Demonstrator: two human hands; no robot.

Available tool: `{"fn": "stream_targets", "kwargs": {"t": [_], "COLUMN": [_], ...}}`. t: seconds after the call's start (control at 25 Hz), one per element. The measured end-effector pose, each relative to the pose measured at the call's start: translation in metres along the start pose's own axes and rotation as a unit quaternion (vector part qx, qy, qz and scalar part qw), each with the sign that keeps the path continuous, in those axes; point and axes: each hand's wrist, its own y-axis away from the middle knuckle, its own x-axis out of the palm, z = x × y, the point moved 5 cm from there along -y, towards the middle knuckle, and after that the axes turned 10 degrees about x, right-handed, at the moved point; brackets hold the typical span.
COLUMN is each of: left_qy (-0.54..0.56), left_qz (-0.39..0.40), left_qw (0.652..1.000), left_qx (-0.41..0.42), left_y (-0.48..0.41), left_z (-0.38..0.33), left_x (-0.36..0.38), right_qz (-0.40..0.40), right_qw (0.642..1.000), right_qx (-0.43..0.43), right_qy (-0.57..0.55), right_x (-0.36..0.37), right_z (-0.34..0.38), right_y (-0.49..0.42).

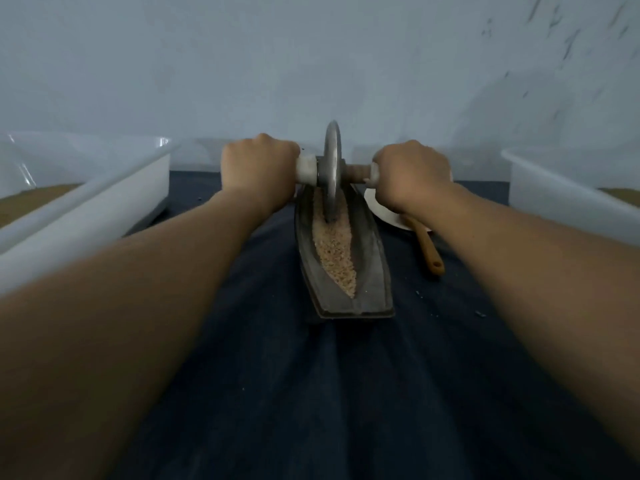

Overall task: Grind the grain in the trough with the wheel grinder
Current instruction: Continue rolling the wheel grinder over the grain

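**Wheel grinder standing at the far end of the trough, both hands gripping its axle.**

The left hand [258, 164] and right hand [410, 174] are each curling tightly round an end of the axle [358, 171], holding the wheel grinder [333, 168] upright with its edge sitting in the grain [336, 251]. The grain is lying along the groove of the trough [372, 271], which is resting lengthwise on the cloth-covered table [311, 393].

Risks as judged: uneven pressure may be tilting the disc and throwing grain over the low walls. Overrunning the far end could lift the wheel out. The trough may be sliding on the cloth. The right hand is working just beside the plate [384, 213] and wooden spoon [427, 247] and could knock them.

No brand, label or writing is readable.
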Motion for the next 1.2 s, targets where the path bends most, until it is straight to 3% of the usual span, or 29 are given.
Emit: {"fn": "stream_targets", "kwargs": {"t": [0.2,0.32,0.4,0.56,0.64,0.8,1.0,1.08,1.2], "left_qy": [0.063,0.039,-0.003,-0.004,-0.013,-0.03,0.009,0.007,0.006], "left_qz": [0.037,-0.046,-0.049,-0.013,0.008,-0.013,-0.009,-0.007,-0.054], "left_qw": [0.995,0.992,0.995,1.0,1.0,0.997,0.994,0.997,0.998], "left_qx": [0.064,0.107,0.086,0.014,0.012,0.075,0.11,0.08,0.024], "left_y": [0.062,0.082,0.075,0.012,-0.005,0.038,0.063,0.053,0.025], "left_z": [0.005,0.008,0.002,-0.002,-0.001,-0.008,0.005,0.005,0.0], "left_x": [-0.019,-0.047,-0.036,-0.003,-0.002,-0.024,-0.038,-0.017,0.001], "right_qz": [-0.019,0.021,0.019,-0.073,-0.04,-0.042,0.046,0.015,-0.103], "right_qw": [0.995,0.994,0.996,0.997,0.999,0.997,0.994,0.997,0.993], "right_qx": [-0.085,-0.097,-0.077,-0.013,0.009,-0.059,-0.094,-0.07,-0.04], "right_qy": [0.04,0.035,0.03,0.022,0.01,-0.014,0.024,0.03,0.033], "right_x": [-0.023,-0.033,-0.022,0.006,0.01,0.002,-0.022,-0.011,-0.001], "right_z": [-0.015,-0.029,-0.027,0.0,0.001,-0.02,-0.033,-0.025,-0.004], "right_y": [0.057,0.08,0.072,0.012,0.0,0.048,0.072,0.049,0.021]}}
